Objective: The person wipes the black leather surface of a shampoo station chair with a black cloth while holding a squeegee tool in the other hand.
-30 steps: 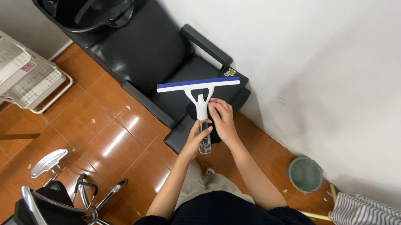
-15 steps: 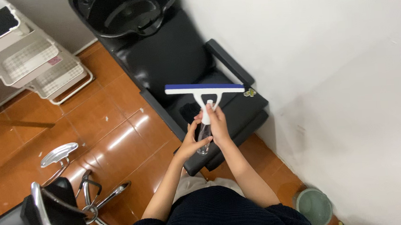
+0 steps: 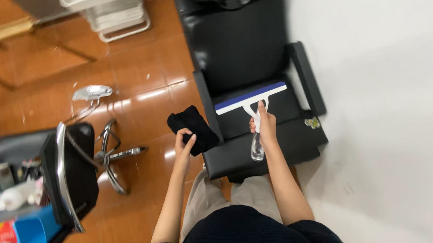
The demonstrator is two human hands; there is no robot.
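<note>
My right hand point(image 3: 266, 124) grips the white handle of a squeegee point(image 3: 249, 98) with a blue blade, held over the seat of a black shampoo chair point(image 3: 244, 43). A clear small bottle point(image 3: 257, 149) hangs below the same hand, attached under the handle. My left hand point(image 3: 183, 143) holds a black cloth point(image 3: 193, 128), out to the left over the chair's armrest and the brown tiled floor.
A white wall point(image 3: 387, 89) rises on the right. A black salon chair with a chrome base point(image 3: 72, 167) stands at left, beside coloured boxes and a bottle point(image 3: 15, 217). A white trolley point(image 3: 115, 12) is at the top.
My hands have separated: the left hand moved left holding the black cloth, the right keeps the squeegee. The view swung so the shampoo chair now sits straight ahead.
</note>
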